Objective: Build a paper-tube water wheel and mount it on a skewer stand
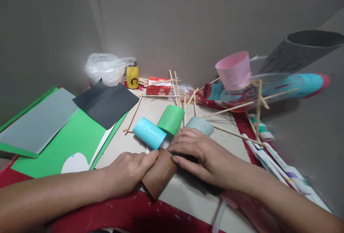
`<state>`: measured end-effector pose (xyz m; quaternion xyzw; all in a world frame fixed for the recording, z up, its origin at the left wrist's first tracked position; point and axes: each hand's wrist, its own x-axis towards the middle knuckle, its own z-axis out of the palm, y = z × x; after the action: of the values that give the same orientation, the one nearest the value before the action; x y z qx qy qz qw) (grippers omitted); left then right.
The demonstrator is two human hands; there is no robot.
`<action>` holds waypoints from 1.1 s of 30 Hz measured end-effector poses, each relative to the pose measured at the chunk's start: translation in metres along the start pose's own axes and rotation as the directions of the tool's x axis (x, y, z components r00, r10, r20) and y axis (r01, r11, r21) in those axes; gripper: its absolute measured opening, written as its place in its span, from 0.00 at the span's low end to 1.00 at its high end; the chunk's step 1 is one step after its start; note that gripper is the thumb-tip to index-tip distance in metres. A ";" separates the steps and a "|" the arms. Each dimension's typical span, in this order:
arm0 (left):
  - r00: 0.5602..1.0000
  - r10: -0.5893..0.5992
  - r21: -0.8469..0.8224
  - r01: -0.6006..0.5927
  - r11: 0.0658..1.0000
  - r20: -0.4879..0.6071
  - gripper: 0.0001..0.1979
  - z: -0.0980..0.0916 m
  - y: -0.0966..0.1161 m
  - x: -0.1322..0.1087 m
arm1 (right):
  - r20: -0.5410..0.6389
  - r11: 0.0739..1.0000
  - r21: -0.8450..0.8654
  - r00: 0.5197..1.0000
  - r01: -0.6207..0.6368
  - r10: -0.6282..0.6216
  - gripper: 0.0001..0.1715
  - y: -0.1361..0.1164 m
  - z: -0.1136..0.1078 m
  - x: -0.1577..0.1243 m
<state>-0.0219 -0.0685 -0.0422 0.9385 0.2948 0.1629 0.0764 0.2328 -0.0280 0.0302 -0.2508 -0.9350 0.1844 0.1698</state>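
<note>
A brown paper tube [160,174] with pale markings lies tilted at the front of the board. My left hand [126,172] is closed on its left side, thumb pressed along the upper end. My right hand [202,154] curls over a black rolled paper piece [188,157], mostly hidden beneath the palm; its thumb tip touches the brown tube's right edge. Just beyond my fingers, a light blue paper tube [149,132], a green paper tube [171,119] and a grey paper tube [200,125] fan out around the same spot.
Thin wooden sticks [176,86] form a frame around the tubes. Left are green sheets [64,136], a grey sheet [43,118] and black paper [106,102]. Behind stand a plastic bag [103,68], yellow bottle [132,75] and red box [158,87]. A blue rocket-like model [301,84] rises at right.
</note>
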 end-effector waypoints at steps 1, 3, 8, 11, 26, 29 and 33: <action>1.000 0.002 0.000 -0.002 1.000 -0.005 0.34 0.001 -0.001 0.000 | 0.005 1.000 0.000 1.000 -0.001 0.001 0.08 0.000 0.001 0.000; 1.000 0.003 0.000 -0.003 1.000 -0.021 0.34 0.002 -0.002 0.000 | -0.005 1.000 -0.007 1.000 0.002 -0.002 0.08 0.000 0.003 -0.001; 0.999 -0.025 -0.079 0.022 0.997 -0.043 0.33 0.001 -0.002 0.000 | -0.222 0.997 -0.073 0.975 0.016 -0.032 0.08 -0.004 -0.003 -0.006; 0.996 -0.034 -0.097 0.026 0.995 -0.086 0.32 -0.002 0.000 0.001 | -0.336 0.990 -0.142 0.942 -0.023 -0.027 0.09 -0.007 -0.012 -0.013; 0.993 -0.089 -0.082 0.082 0.993 -0.083 0.32 -0.021 0.006 -0.019 | -0.170 0.885 -0.463 0.975 0.047 -0.141 0.17 -0.047 0.019 -0.031; 0.991 -0.092 -0.082 0.084 0.993 -0.102 0.32 -0.034 0.007 -0.023 | -0.143 0.869 -0.488 0.974 0.083 -0.173 0.19 -0.046 0.028 -0.029; 0.982 -0.089 -0.069 0.078 0.995 -0.166 0.28 -0.054 0.002 -0.027 | -0.144 0.865 -0.495 0.973 0.086 -0.179 0.21 -0.043 0.038 -0.029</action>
<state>-0.0608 -0.0828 0.0018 0.9053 0.3341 0.2474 0.0870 0.2237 -0.0878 0.0089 -0.2365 -0.9464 -0.0921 0.1997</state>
